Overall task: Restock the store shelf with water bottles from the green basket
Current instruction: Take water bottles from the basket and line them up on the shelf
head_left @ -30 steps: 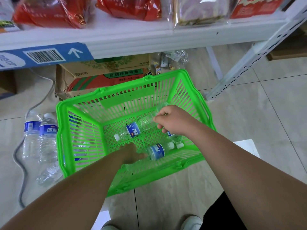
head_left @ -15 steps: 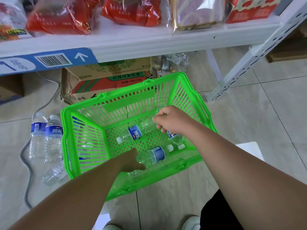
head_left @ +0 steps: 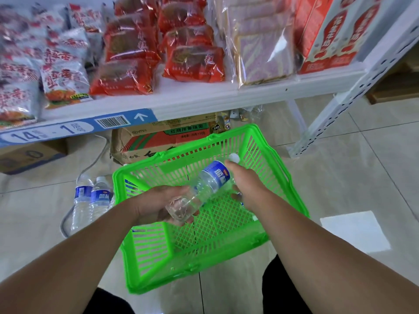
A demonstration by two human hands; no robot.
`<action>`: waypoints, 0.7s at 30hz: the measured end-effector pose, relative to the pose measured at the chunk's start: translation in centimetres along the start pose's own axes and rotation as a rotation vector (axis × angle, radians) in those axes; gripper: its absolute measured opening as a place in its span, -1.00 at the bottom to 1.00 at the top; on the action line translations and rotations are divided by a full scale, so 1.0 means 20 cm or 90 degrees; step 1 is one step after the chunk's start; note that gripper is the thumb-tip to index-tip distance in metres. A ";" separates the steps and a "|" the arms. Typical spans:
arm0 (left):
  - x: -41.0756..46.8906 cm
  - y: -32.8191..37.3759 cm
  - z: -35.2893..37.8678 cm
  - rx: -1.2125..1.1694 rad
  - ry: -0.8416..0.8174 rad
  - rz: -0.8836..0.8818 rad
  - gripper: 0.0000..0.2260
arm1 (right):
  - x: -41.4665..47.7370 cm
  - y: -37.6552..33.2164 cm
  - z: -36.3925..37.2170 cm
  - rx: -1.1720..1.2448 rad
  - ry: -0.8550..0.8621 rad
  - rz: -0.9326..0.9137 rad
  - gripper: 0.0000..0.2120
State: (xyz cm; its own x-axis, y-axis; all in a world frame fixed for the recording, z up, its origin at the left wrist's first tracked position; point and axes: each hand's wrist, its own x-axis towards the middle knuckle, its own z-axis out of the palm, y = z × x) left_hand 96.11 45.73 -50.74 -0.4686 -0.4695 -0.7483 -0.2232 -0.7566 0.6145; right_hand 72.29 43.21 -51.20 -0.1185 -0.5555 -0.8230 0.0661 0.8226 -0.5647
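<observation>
Change since a second ago: both my hands were down inside the green basket (head_left: 181, 264), each at a bottle lying on its floor. They are now raised over it, and one water bottle (head_left: 213, 177) has come up with them.

Item 1, water bottle: clear, with a blue label and a white cap. It is held at a slant above the middle of the basket, with the base toward the basket's near left corner and the cap toward its far right side.

Item 2, left hand (head_left: 156, 205): fingers wrapped round the bottle's base end, a full grip.

Item 3, right hand (head_left: 249, 186): at the bottle's cap end, with the thumb lying on the shoulder just below the cap. The fingers curl beneath, where I cannot see them well.

Item 4, basket floor: a white cap (head_left: 255, 217) and a sliver of blue label show beneath my right wrist. This is a further bottle, mostly hidden.

Item 5, left of the basket: two standing bottles (head_left: 90, 198), upright on the tiles just beside its wall, with a grey cable (head_left: 64, 223) looping past them.

Item 6, beyond the basket: a cardboard carton (head_left: 158, 138) on the floor against its far rim.

Item 7, above and beyond the basket: the white shelf (head_left: 204, 99), stocked with red snack packs (head_left: 192, 62).
</observation>
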 end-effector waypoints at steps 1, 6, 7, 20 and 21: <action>-0.01 0.01 0.01 -0.012 -0.008 0.021 -0.30 | -0.02 -0.01 0.00 0.091 -0.092 0.014 -0.55; -0.10 0.05 0.11 0.018 0.035 0.094 -0.16 | -0.14 -0.09 -0.02 0.217 -0.205 -0.083 -0.71; -0.11 0.06 0.13 0.060 0.048 0.106 -0.16 | -0.16 -0.11 -0.03 0.200 -0.207 -0.109 -0.69; -0.49 0.60 0.45 0.313 0.212 0.275 -0.72 | -0.77 -0.60 -0.11 -0.072 -0.096 -0.371 -0.30; -0.57 0.66 0.48 0.303 0.207 0.285 -0.76 | -0.86 -0.66 -0.11 -0.079 -0.092 -0.373 -0.31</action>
State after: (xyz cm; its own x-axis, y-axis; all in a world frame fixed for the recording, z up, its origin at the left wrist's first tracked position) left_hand 90.21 45.45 -31.70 -0.3413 -0.8547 -0.3911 -0.4524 -0.2153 0.8654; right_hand 71.20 42.22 -29.44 0.0362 -0.9232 -0.3827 -0.0865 0.3786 -0.9215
